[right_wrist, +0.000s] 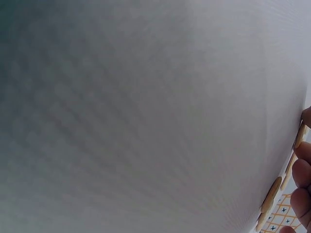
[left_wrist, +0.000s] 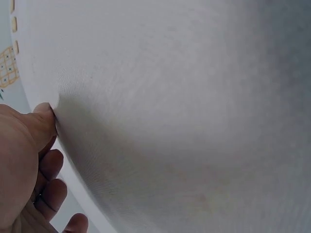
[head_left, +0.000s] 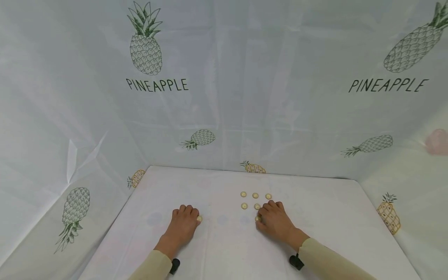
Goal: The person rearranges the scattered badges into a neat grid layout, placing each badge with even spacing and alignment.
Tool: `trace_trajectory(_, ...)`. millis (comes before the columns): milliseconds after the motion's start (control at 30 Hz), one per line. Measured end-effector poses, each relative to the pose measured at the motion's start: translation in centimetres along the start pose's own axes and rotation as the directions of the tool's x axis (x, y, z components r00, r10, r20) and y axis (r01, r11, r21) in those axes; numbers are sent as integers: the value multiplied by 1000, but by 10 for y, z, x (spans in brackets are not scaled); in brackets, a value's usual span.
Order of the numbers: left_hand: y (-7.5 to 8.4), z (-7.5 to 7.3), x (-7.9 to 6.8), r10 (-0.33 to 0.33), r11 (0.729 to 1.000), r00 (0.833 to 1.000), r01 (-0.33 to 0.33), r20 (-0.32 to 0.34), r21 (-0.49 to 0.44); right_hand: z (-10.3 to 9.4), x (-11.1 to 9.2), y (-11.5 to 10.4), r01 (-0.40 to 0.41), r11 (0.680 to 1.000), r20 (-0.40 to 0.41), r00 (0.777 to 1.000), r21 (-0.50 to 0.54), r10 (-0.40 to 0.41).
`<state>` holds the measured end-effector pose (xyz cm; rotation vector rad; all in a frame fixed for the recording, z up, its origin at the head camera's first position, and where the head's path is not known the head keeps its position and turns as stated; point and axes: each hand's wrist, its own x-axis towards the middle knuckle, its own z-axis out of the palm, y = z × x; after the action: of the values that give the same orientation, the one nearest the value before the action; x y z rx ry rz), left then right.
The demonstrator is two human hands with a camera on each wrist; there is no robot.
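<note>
My left hand [head_left: 184, 223] is on the white-covered table, pinching a small round tan disc [head_left: 199, 218] at its thumb side. In the left wrist view the thumb [left_wrist: 44, 116] meets the cloth, and that disc cannot be made out. Farther right, my right hand [head_left: 276, 221] holds another tan disc [head_left: 258, 218] between thumb and forefinger; the right wrist view shows this disc [right_wrist: 300, 136] edge-on between the fingertips. Just beyond that hand, more discs lie flat in rows: a back row of three with a middle disc [head_left: 255, 195], and a nearer pair including a left disc [head_left: 244, 206].
White cloth covers the table [head_left: 224, 252]. A curtain [head_left: 252, 97] printed with pineapples rises behind the table and along its sides. Dark straps with small devices [head_left: 296, 262] sit at both wrists.
</note>
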<state>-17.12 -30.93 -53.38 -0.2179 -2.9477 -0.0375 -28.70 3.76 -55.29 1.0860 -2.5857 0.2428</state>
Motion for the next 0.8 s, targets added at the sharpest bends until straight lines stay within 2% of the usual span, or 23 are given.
trace_trajectory(167,0,3,1,15,1000,1000,-15,1,16,1,-1,-1,2,1000,-13,1000,4,-2)
trace_trajectory(500,4,6,2,-12,1000,1000,12,11,6,0,-1,-2,-24,1000,41,999,5,24)
trace_trajectory(667,15,-2,7,-14,1000,1000,14,-20,-8,-1,-1,-1,-24,1000,46,999,0,24)
trace_trajectory(800,29,-7,14,-12,1000,1000,12,-9,-27,-3,0,-2,-24,1000,52,998,8,23)
